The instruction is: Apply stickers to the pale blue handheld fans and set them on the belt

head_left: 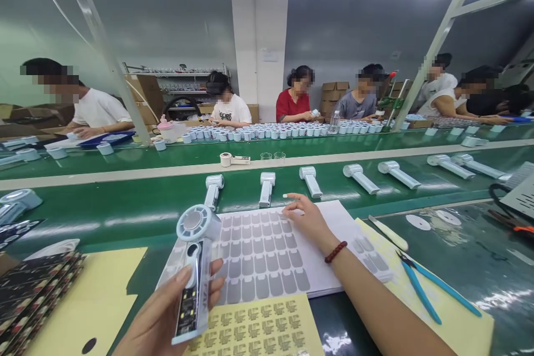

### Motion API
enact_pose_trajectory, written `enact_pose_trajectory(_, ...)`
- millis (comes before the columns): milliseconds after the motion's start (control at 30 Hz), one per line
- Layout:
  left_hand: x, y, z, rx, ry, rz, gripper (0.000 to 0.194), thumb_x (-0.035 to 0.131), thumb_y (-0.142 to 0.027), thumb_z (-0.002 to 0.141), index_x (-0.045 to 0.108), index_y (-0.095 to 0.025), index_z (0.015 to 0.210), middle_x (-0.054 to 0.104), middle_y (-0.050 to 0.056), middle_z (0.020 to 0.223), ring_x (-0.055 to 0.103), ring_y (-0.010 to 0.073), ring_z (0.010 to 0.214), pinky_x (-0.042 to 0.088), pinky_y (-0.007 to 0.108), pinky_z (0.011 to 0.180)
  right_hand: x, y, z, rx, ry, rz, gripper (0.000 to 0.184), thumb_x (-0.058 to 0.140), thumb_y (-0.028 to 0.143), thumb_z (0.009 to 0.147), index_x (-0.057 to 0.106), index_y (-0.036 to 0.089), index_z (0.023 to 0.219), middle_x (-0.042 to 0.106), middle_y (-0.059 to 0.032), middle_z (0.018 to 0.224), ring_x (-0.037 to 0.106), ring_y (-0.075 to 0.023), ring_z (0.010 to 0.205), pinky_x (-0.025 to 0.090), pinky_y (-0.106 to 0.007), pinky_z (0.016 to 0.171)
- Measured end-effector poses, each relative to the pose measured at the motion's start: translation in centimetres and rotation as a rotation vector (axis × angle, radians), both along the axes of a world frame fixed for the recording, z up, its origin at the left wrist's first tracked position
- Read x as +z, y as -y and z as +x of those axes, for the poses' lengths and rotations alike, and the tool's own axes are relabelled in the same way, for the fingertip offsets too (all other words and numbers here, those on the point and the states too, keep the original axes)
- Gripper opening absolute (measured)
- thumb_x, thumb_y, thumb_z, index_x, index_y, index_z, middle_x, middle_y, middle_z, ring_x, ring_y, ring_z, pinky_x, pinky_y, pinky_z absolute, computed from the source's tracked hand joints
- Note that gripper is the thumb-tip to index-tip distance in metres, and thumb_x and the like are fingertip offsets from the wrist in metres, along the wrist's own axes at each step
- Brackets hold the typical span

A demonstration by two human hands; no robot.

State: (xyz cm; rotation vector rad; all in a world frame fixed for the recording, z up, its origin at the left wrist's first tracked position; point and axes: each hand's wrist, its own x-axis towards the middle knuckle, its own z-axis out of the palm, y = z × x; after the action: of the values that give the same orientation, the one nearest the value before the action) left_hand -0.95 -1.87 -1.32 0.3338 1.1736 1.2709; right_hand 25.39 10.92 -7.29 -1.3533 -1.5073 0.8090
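Note:
My left hand (167,303) is closed round the handle of a light-blue handheld fan (195,228). The fan stands nearly upright, its round head at the top and a dark strip with small yellow parts along the handle. Under it lies a white sheet of grey stickers (262,261), set out in rows. My right hand (306,219) hovers at the sheet's far edge, thumb and index finger apart. A small white spot shows at the index fingertip; whether it is nail or a sticker piece I cannot tell. A yellow sheet of printed labels (258,328) lies nearer me.
Several handheld fans (311,182) lie along the green conveyor belt (137,200) ahead. Blue-handled cutters (421,283) and a pale-handled knife (390,233) rest at right. Patterned dark boards (37,300) lie at left. Co-workers sit across the belt behind many small blue-white parts (283,132).

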Motion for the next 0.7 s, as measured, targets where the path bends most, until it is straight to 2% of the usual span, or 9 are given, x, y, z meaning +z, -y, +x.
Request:
enact_pose_trajectory(100, 0.8, 0.0, 1.2, 0.052, 0.161, -0.006, 0.026, 0.057, -0.009, 0.086, 0.067, -0.012, 0.11, 0.071, 0.012, 0.088, 0.069, 0.0164, 0.061, 0.063, 0.026, 0.058, 1.2, 0.5, 0.3, 0.082, -0.186, -0.031, 0.034, 0.065, 0.03, 0.095, 0.056, 0.017, 0.125, 0.067, -0.0056, 0.108, 0.067, -0.0223, 0.094, 0.056, -0.042, 0.084)
enact_pose_trajectory(167, 1.1, -0.3, 1.7, 0.091, 0.296, -0.026, 0.026, 0.051, -0.008, 0.088, 0.065, -0.009, 0.11, 0.063, 0.007, 0.074, 0.062, 0.011, 0.052, 0.059, 0.019, 0.05, 2.5, 1.9, -0.3, 0.143, -0.288, -0.053, 0.048, 0.073, 0.029, 0.086, 0.053, 0.018, 0.128, 0.069, -0.0024, 0.097, 0.068, -0.0215, 0.094, 0.054, -0.04, 0.087)
enact_pose_trajectory(233, 1.3, -0.6, 2.2, 0.12, 0.413, -0.05, 0.021, 0.046, -0.01, 0.09, 0.063, -0.009, 0.102, 0.056, 0.003, 0.068, 0.055, 0.0079, 0.047, 0.053, 0.015, 0.041, 4.0, 4.3, -1.7, 0.21, -0.364, -0.084, 0.061, 0.081, 0.029, 0.073, 0.053, 0.021, 0.127, 0.072, -0.0001, 0.09, 0.069, -0.0226, 0.093, 0.054, -0.038, 0.085)
enact_pose_trajectory(333, 1.5, -0.8, 3.1, 0.138, 0.53, -0.06, 0.015, 0.043, -0.012, 0.092, 0.058, -0.012, 0.093, 0.054, 0.003, 0.071, 0.053, 0.0056, 0.045, 0.051, 0.012, 0.039, 5.6, 9.1, -4.8, 0.282, -0.455, -0.12, 0.057, 0.084, 0.03, 0.067, 0.058, 0.022, 0.117, 0.072, 0.0024, 0.074, 0.069, -0.0268, 0.101, 0.055, -0.04, 0.086)
enact_pose_trajectory(433, 1.6, -0.6, 4.0, 0.169, 0.585, -0.101, 0.011, 0.044, -0.014, 0.093, 0.055, -0.012, 0.092, 0.056, 0.003, 0.072, 0.054, 0.0053, 0.044, 0.053, 0.013, 0.04, 5.8, 13.2, -8.0, 0.299, -0.678, -0.174, 0.047, 0.086, 0.028, 0.064, 0.062, 0.023, 0.104, 0.071, 0.004, 0.066, 0.067, -0.0287, 0.108, 0.054, -0.041, 0.09)
enact_pose_trajectory(500, 1.6, -0.4, 4.6, 0.184, 0.593, -0.134, 0.01, 0.046, -0.015, 0.093, 0.054, -0.013, 0.089, 0.057, 0.003, 0.07, 0.054, 0.006, 0.043, 0.051, 0.014, 0.038, 5.3, 14.8, -9.5, 0.284, -0.751, -0.163, 0.042, 0.086, 0.024, 0.065, 0.063, 0.024, 0.1, 0.073, 0.003, 0.068, 0.064, -0.0276, 0.114, 0.051, -0.04, 0.095)
enact_pose_trajectory(700, 1.6, 0.2, 5.3, 0.195, 0.579, -0.138, 0.015, 0.048, -0.016, 0.093, 0.054, -0.015, 0.079, 0.054, 0.001, 0.063, 0.054, 0.0068, 0.046, 0.051, 0.015, 0.041, 4.7, 15.8, -11.1, 0.202, -0.72, -0.146, 0.036, 0.08, 0.02, 0.067, 0.063, 0.024, 0.099, 0.076, 0.0011, 0.072, 0.063, -0.0272, 0.116, 0.051, -0.04, 0.098)
